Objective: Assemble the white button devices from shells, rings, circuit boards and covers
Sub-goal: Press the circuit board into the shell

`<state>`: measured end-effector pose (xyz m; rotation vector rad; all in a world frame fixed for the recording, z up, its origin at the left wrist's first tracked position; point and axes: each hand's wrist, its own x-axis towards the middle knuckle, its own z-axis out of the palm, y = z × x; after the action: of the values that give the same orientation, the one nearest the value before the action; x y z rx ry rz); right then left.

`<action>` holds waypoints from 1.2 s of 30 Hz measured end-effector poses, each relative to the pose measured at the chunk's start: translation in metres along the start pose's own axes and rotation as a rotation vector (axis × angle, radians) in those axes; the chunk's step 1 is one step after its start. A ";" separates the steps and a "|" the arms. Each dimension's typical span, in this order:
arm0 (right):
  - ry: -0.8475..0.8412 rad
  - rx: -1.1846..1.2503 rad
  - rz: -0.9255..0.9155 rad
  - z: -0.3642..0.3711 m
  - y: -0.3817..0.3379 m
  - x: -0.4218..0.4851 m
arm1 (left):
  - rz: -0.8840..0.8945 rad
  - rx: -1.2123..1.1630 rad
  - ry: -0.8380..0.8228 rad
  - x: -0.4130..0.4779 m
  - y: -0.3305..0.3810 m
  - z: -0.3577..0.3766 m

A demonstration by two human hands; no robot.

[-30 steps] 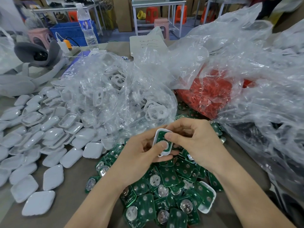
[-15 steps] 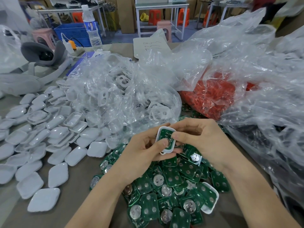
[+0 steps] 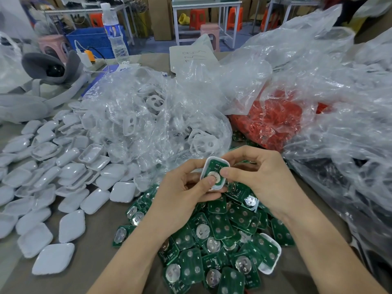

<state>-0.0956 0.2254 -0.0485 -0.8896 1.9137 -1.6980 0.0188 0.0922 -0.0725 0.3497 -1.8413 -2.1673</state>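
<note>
Both hands hold one white shell with a green circuit board (image 3: 214, 172) seated in it, above the table's middle. My left hand (image 3: 182, 194) grips the shell from below, thumb on the board's round metal contact. My right hand (image 3: 256, 177) pinches it from the right, thumb on the board's edge. A pile of loose green circuit boards (image 3: 216, 236) lies under the hands. Another white shell with a board in it (image 3: 268, 254) rests at the pile's right edge. Many white shells (image 3: 51, 183) spread over the left of the table.
A clear bag of white rings (image 3: 152, 117) lies just behind the hands. A bag of red parts (image 3: 269, 122) sits at the right, with large crumpled clear bags (image 3: 339, 107) beyond. A grey headset (image 3: 40, 81) and a water bottle (image 3: 114, 32) stand at the far left.
The shell with its board has stayed between both hands, tilted slightly more upright. My left thumb stays pressed on the board's metal contact.
</note>
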 end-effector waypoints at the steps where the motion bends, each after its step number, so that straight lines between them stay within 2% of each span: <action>1: 0.000 0.002 0.000 0.000 0.001 0.000 | 0.001 0.004 0.004 0.000 -0.001 0.000; 9: 0.007 0.026 -0.008 0.001 0.004 0.001 | -0.006 0.024 0.003 -0.001 0.001 0.001; 14: 0.045 -0.031 -0.083 0.003 0.004 0.001 | -0.017 -0.035 -0.043 -0.001 0.003 0.000; 21: 0.137 -0.303 -0.227 0.009 0.004 0.000 | -0.022 -0.156 -0.081 -0.001 0.001 -0.002; 27: 0.074 -0.528 -0.375 0.008 0.004 -0.001 | -0.031 -0.169 -0.055 0.001 -0.001 -0.005; 36: 0.074 -0.613 -0.475 0.008 0.005 -0.001 | -0.043 -0.155 -0.057 0.001 -0.001 -0.004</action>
<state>-0.0898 0.2209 -0.0544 -1.6334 2.4719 -1.3809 0.0196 0.0879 -0.0742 0.2997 -1.6954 -2.3536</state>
